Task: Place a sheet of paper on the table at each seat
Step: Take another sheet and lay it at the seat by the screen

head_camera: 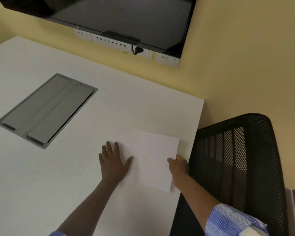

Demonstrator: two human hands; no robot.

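Observation:
A white sheet of paper (152, 157) lies on the white table (75, 176) near its right edge, in front of a black mesh chair (237, 159). My left hand (113, 161) rests flat on the table with fingers spread, its thumb at the sheet's left edge. My right hand (178, 165) pinches the sheet's right edge near the table's rim.
A grey cable hatch (46, 110) is set into the table to the left. A black wall screen (117, 19) hangs above a row of white sockets (126, 45) on the yellow wall. The chair stands close against the table's right side.

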